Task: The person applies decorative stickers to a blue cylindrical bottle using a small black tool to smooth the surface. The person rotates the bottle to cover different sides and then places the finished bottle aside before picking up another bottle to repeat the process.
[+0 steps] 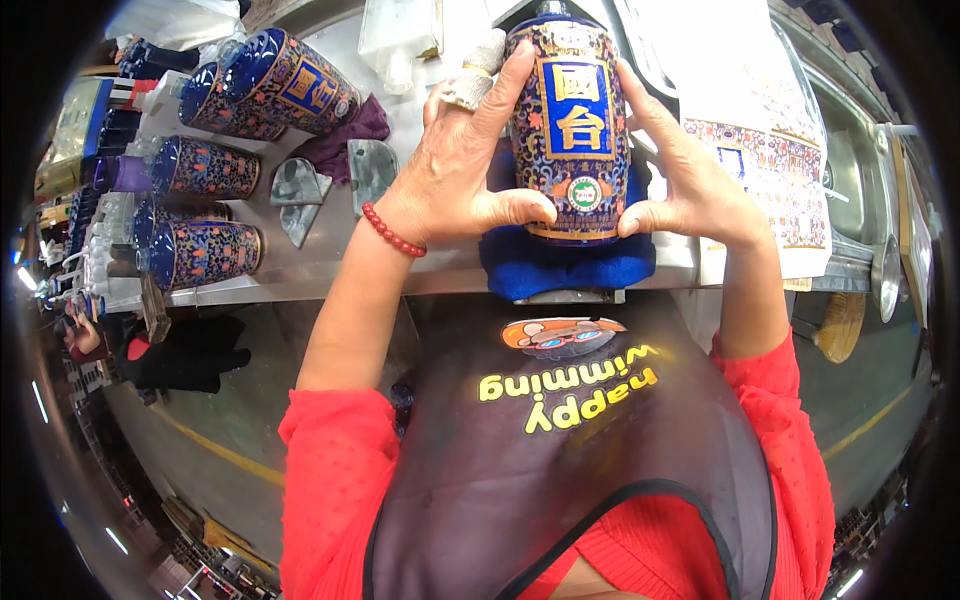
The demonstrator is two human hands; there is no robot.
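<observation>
A dark blue patterned ceramic bottle point(570, 130) with a blue and gold label lies on a folded blue cloth point(565, 265) at the near edge of a steel table point(330, 260). My left hand point(465, 165) presses against the bottle's left side, its thumb at the lower label; the index finger is wrapped in grey tape. On the bottle's right side rests my right hand point(690, 175), with the thumb touching the bottle's base. A red bead bracelet point(392, 232) circles my left wrist.
Several more blue patterned bottles point(205, 170) lie on the table's left part. Grey cloth scraps point(300, 185) and a purple cloth point(345, 140) lie between them and my left hand. White printed packaging point(760, 150) sits at the right, beside a steel sink point(860, 170).
</observation>
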